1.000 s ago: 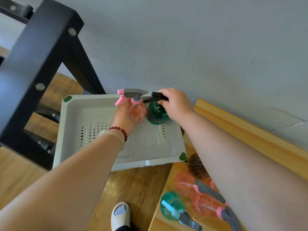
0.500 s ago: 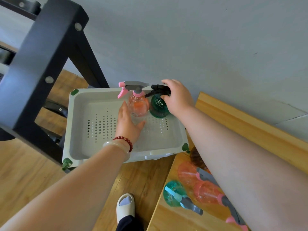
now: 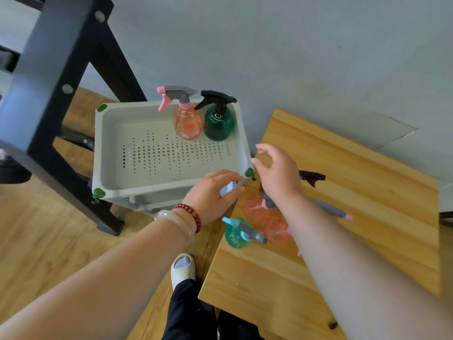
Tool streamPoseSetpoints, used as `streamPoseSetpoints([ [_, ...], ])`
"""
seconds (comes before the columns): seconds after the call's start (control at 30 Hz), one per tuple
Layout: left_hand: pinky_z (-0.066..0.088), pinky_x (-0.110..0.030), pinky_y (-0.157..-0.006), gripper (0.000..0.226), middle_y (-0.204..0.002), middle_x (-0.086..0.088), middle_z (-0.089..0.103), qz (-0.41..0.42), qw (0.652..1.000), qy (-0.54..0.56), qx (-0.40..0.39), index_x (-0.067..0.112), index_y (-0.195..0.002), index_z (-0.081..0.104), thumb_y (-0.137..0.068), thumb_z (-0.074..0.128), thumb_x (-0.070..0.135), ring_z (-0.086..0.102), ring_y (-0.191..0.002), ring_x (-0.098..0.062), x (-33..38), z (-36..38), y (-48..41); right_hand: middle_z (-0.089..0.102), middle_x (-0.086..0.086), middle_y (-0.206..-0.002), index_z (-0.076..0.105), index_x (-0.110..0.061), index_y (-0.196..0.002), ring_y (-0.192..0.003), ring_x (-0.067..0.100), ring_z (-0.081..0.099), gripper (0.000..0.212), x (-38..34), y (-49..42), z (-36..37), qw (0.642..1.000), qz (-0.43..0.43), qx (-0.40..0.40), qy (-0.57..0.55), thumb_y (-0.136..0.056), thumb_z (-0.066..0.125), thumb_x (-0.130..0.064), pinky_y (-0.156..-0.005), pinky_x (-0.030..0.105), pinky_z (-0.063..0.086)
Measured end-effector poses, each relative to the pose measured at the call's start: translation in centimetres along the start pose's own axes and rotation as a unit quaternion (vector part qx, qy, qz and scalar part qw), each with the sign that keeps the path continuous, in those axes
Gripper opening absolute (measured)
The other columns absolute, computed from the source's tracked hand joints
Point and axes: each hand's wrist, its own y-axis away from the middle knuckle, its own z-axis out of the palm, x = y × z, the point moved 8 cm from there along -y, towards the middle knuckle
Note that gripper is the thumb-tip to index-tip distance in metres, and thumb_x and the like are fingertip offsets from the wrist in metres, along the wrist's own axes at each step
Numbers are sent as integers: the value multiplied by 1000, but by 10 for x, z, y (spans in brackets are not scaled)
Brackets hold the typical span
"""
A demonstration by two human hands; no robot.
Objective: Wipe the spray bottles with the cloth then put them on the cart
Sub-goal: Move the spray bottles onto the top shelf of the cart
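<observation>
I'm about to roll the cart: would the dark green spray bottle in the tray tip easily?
Probably light: the dark green spray bottle looks translucent, no liquid visible. Its trigger head overhangs a narrow neck, so a jolt might tip it, though the tray wall and pink spray bottle beside it should prop it.

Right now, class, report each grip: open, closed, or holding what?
Left grip: closed round a pale blue-grey spray head; its bottle is hidden.
Right grip: open, fingers relaxed, holding nothing.
</observation>
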Motion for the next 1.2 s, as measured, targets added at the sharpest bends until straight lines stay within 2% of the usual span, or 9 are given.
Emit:
streamPoseSetpoints([
  [0.13, 45, -28, -98, 34, -118, 0, 69, 34, 998, -33, -35, 18, -119, 70, -94, 64, 39, 60, -109, -15, 25, 13, 21, 61, -5, -125, 61, -20, -126, -104, 24, 64, 29, 17, 38, -10, 1000, 10, -4, -16, -98, 57, -22, -91, 41, 53],
  [0.3, 44, -34, -103, 59, -128, 5, 61, 10, 983, -120, -140, 27, -134, 60, -83, 72, 52, 53, -120, -15, 27, 28, 43, 63, -2, -121, 64, -16, -123, -112, 16, 59, 26, 35, 71, -15, 1000, 2, -7, -18, -98, 57, -18, -94, 29, 47],
  [0.4, 44, -31, -99, 49, -127, 6, 61, 20, 966, -180, -183, 29, -138, 55, -91, 66, 41, 52, -118, -15, 32, 39, 48, 63, -7, -117, 64, -18, -123, -110, 7, 55, 26, 46, 89, -12, 1000, -10, -24, 4, -98, 56, -21, -85, 17, 39],
  [0.57, 46, -35, -94, 28, -116, 4, 66, 18, 953, -218, -211, 29, -126, 64, -101, 52, 27, 58, -109, -18, 32, 49, 49, 68, 0, -115, 68, -12, -118, -114, 18, 58, 23, 53, 106, -12, 997, -64, -7, 33, -97, 58, -16, -95, 31, 47],
  [0.83, 49, -34, -85, 22, -104, 0, 71, -15, 983, -171, -59, 17, -116, 71, -99, 56, 19, 63, -93, -20, 37, -10, 53, 64, -3, -119, 65, -16, -123, -116, 13, 54, 26, 41, 93, -17, 998, -55, -2, 13, -98, 56, -15, -90, 20, 39],
  [1.0, 37, -12, -72, 22, -96, 9, 64, -36, 988, -151, 20, 18, -116, 72, -98, 58, 21, 53, -84, -9, 40, -68, 35, 61, -7, -123, 62, -19, -127, -117, 9, 51, 28, 22, 84, -12, 999, -43, -15, 2, -100, 51, -20, -83, 10, 32],
  [1.07, 41, -14, -75, 22, -96, 11, 63, -39, 989, -139, 44, 18, -115, 72, -97, 60, 21, 55, -86, -9, 44, -87, 27, 61, -6, -122, 62, -17, -126, -118, 10, 51, 28, 11, 78, -10, 999, -43, -14, -16, -101, 50, -18, -87, 10, 34],
  [1.13, 48, -25, -83, 22, -101, 6, 67, -38, 989, -129, 60, 19, -115, 72, -97, 60, 22, 59, -91, -13, 47, -102, 20, 60, -5, -124, 61, -18, -127, -119, 12, 51, 29, 2, 69, -7, 999, -43, -9, -18, -101, 50, -18, -95, 20, 38],
  [1.2, 53, -35, -86, 22, -104, -1, 71, -42, 989, -118, 75, 21, -115, 72, -96, 61, 22, 62, -91, -20, 49, -116, 13, 60, -4, -126, 59, -17, -129, -121, 12, 51, 30, -9, 57, -4, 999, -49, -10, -8, -101, 49, -17, -96, 19, 37],
])
